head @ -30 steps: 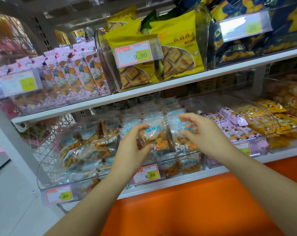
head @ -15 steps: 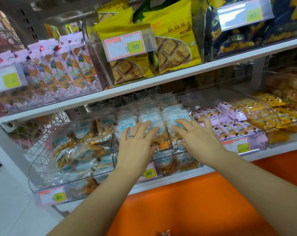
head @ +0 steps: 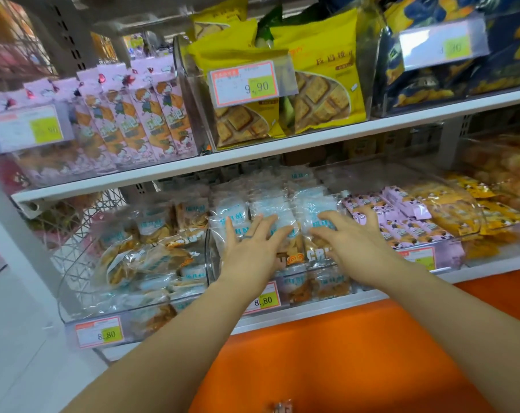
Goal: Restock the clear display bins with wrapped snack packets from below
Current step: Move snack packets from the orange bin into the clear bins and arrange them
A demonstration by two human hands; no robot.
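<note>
While left hand (head: 252, 251) and right hand (head: 352, 248) press flat, unclenched | snack packets (head: 270, 208) | clear bin (head: 210, 257)

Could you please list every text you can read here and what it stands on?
"9.90": upper tag, in front of the yellow biscuit packets.
"8.80": lower left tag.
"8.80": middle tag, under the left hand.
"CR", cut off: clear snack packet.
All other print is too blurred to read.

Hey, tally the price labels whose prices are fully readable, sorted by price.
Orange-bordered paper price label reading 9.90: 1
Orange-bordered paper price labels reading 8.80: 2
Total: 3
The other labels are blurred or partly hidden.
</note>
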